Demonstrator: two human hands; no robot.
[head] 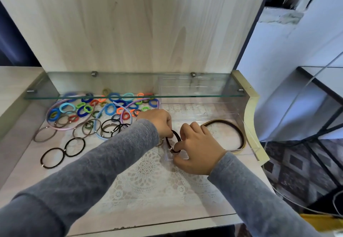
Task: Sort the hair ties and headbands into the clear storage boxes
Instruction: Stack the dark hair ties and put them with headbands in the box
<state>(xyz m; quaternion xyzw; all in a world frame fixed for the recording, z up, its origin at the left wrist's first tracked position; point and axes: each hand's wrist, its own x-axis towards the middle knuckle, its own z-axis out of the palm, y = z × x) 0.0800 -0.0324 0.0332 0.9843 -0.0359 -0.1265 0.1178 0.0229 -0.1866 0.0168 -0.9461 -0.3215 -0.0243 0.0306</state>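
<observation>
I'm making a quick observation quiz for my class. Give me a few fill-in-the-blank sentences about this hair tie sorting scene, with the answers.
The left hand and right hand together hold one dark ___.
The brown headband lies inside a clear ___.
The coloured hair ties lie to the ___ of both hands.
Both sleeves are ___.
Missing words: hair tie, box, left, grey.

At the box's point(249, 137) near-left corner, the left hand point(157, 120) and right hand point(197, 148) hide much of the dark tie point(176, 135). Left of the box, ties point(114, 96) blur beneath the glass shelf point(185, 95).
</observation>
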